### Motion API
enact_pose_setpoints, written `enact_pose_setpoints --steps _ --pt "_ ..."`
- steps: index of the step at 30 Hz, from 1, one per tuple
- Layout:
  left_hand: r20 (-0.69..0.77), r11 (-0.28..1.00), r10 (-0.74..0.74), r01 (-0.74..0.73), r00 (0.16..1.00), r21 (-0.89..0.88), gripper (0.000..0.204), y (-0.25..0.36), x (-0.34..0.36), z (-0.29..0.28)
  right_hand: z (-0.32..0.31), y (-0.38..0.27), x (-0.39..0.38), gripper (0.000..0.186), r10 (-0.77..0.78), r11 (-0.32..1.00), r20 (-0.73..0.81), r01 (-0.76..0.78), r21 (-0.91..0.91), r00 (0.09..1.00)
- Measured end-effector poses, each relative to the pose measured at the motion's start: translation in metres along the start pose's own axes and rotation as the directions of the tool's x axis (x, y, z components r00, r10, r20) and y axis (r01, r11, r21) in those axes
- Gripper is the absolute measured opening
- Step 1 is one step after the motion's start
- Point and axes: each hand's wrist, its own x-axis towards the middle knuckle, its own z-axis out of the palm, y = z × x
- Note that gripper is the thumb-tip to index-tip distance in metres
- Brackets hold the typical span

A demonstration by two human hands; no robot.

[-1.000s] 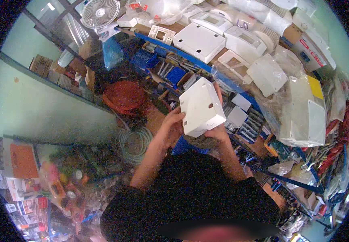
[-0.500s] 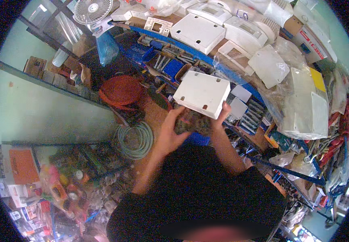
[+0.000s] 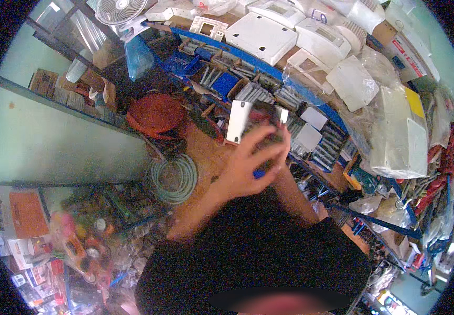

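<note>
Holding up a white box (image 3: 237, 126), just beyond the fingers of the left hand (image 3: 245, 163) and the right hand (image 3: 285, 146), with only two side parts of it showing. In front of the box, right above the left fingers, can see a dark blurred thing (image 3: 262, 114), hiding the middle; cannot tell its kind. About progress, by judgement: seem to be in the middle of handling the box, with no setting down yet on any surface in sight; can notice no completed work on the shown parts, and cannot tell about the hidden ones. Having the left fingers bent and somewhat spread, with gaps between; cannot tell pinching from mere touching there. Having the right fingers mostly covered by the left ones; cannot tell how pressed or spread. Farther beyond the fingers, can see grey bars (image 3: 252, 93) in an open carton, and then a flat white cover (image 3: 263, 35); to the right of the fingers, white plates (image 3: 308, 137); well apart to their left, a red-orange basin (image 3: 154, 114) and, lower down, a coil of pale hose (image 3: 159, 190).
</note>
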Motion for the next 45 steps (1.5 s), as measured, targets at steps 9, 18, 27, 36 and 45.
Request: enact_pose_setpoints --steps 9,18,27,36,45 --pt "-0.345 0.971 -0.216 0.239 0.914 0.028 0.038 -0.052 0.003 0.000 -0.010 0.006 -0.016 0.081 0.017 1.000 0.029 -0.017 0.019 0.999" --pt "-0.253 0.973 0.004 0.054 0.967 0.223 0.048 -0.057 0.002 -0.005 0.005 0.014 -0.024 0.068 0.095 0.985 -0.058 -0.085 0.150 0.994" --pt "0.002 0.994 0.056 -0.056 0.998 0.093 0.050 -0.018 -0.019 -0.004 0.005 0.014 -0.012 0.062 0.074 0.966 0.033 -0.080 0.247 0.997" --pt "0.056 0.998 -0.030 0.027 0.998 0.049 0.051 -0.012 -0.039 -0.005 0.008 -0.003 -0.016 0.066 0.079 0.983 0.048 -0.085 0.165 0.996" --pt "-0.114 0.946 -0.292 0.270 0.950 -0.179 0.042 -0.049 0.003 -0.017 -0.003 0.009 -0.030 0.059 0.204 0.947 0.068 -0.214 0.238 0.977"
